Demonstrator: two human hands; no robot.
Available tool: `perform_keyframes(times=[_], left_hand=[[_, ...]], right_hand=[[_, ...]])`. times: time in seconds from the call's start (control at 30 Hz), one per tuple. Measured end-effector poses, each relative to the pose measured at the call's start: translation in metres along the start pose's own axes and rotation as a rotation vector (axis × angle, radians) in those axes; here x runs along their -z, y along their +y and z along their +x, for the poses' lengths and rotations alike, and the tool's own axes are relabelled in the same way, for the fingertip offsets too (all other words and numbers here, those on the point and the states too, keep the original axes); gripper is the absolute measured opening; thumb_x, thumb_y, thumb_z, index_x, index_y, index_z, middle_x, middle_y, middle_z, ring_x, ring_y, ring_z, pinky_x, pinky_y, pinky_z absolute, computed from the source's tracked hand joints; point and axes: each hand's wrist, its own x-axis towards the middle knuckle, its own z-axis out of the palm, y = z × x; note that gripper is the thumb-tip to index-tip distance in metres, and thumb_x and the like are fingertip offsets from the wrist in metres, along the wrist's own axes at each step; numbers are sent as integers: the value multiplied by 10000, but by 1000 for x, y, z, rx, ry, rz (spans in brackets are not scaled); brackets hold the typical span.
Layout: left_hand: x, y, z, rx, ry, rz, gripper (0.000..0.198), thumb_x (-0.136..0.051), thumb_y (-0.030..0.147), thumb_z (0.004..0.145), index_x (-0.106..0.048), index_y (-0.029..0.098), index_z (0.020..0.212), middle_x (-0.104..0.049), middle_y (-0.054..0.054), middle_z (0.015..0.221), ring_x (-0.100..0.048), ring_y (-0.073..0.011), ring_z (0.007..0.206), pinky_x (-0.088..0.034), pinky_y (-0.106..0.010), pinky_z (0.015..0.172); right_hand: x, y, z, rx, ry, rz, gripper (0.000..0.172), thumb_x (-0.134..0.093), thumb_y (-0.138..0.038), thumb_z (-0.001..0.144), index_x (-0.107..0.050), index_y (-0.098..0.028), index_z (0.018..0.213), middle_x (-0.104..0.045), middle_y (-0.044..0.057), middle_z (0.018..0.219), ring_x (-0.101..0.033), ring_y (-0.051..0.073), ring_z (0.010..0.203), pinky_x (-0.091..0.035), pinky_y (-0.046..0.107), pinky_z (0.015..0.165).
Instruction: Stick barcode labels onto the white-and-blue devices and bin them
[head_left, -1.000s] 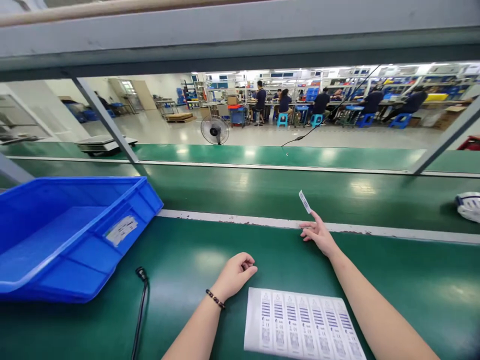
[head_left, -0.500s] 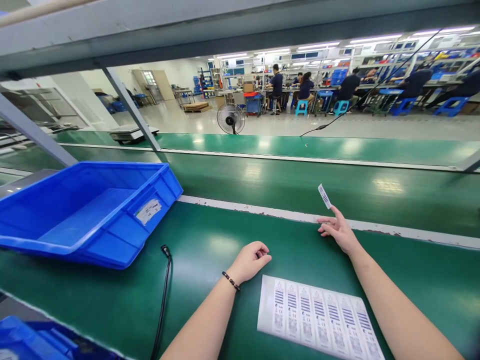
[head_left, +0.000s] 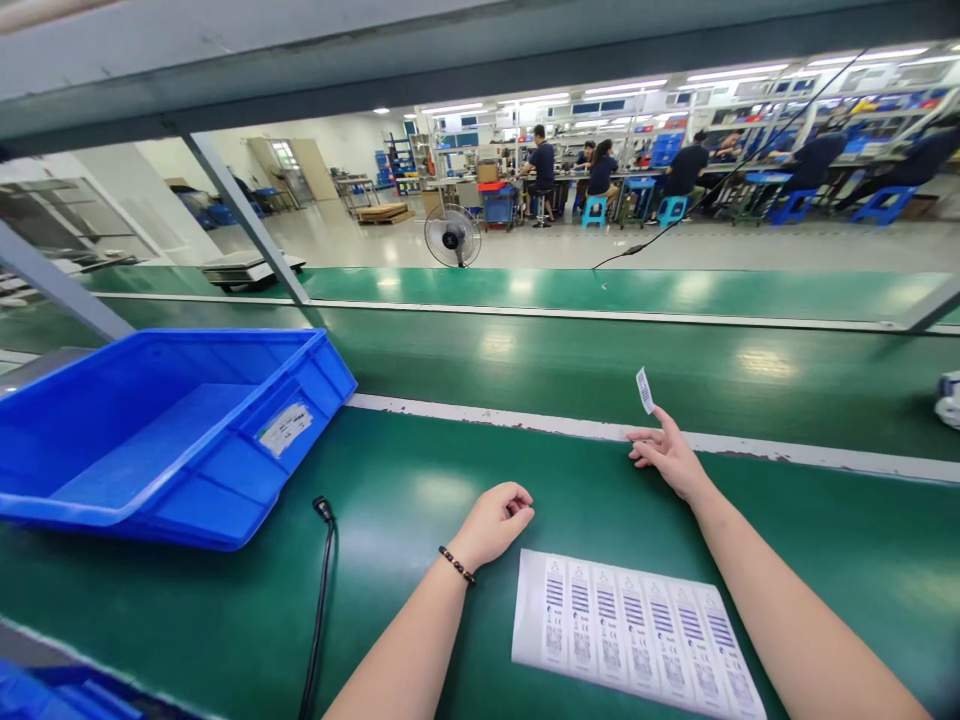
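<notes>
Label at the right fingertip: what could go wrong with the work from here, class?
The label seems to meet the right hand only at one end, so it might curl or drop. The label sheet lies close beside the right forearm, which could nudge it out of place.

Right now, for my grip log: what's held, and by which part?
A label, by its lower end, at an extended fingertip of the right hand; nothing shows in the left hand.
</notes>
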Motion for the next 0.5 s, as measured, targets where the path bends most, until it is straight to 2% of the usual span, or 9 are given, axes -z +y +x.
perform_keyframes(times=[0.33, 0.4, 0.5], left_hand=[[2, 1, 1, 11, -11, -15, 199, -486, 333, 758, -564, 163, 825, -542, 0, 728, -496, -111, 648, -413, -236, 631], [2, -1, 1, 5, -10, -23, 197, -486, 335, 760, -563, 165, 824, -542, 0, 730, -500, -114, 659, -415, -237, 638], [3, -4, 1, -6, -7, -40, 198, -479, 338, 767, -559, 166, 825, -546, -5, 735, -508, -119, 681, -422, -239, 657]], right_hand=[[-4, 2, -3, 63, 44, -90, 1001, -651, -474, 715, 15, -288, 1438, -566, 81, 1013, -596, 154, 677, -538, 343, 595], [-5, 1, -4, 89, 93, -138, 998, -640, -476, 716, 28, -293, 1435, -555, 82, 1033, -592, 153, 678, -537, 345, 599], [0, 0, -1, 132, 258, -237, 984, -600, -485, 729, 54, -255, 1428, -534, 99, 1068, -592, 170, 779, -529, 347, 683]])
